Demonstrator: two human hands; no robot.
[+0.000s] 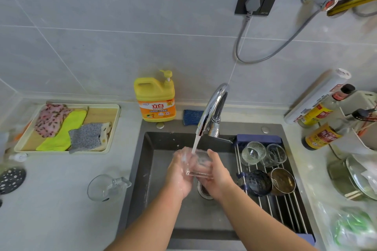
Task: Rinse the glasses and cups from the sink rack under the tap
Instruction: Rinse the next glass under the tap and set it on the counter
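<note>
Clear square glass tumbler (199, 166): gripped by left hand (179, 173) and right hand (218, 177) under chrome tap (212, 106) stream. Steel rod rack (285, 210) at three o'clock, seemingly clear of both hands; dark sink basin (193, 216) open at six.

Both arms are bare and come in from the near edge, closing toward each other as they go. The left forearm (142, 224) slants in from the near left, the right forearm (265, 224) from the near right. The left hand (179, 173) cups the left side of a clear glass (199, 167), fingers curled up round it and glistening wet. The right hand (217, 177) grips the right side with its back turned up, one digit stretched along the far upper edge and the rest wrapped underneath. The heels of the hands sit close together at the near end, with the wrists a little apart.
</note>
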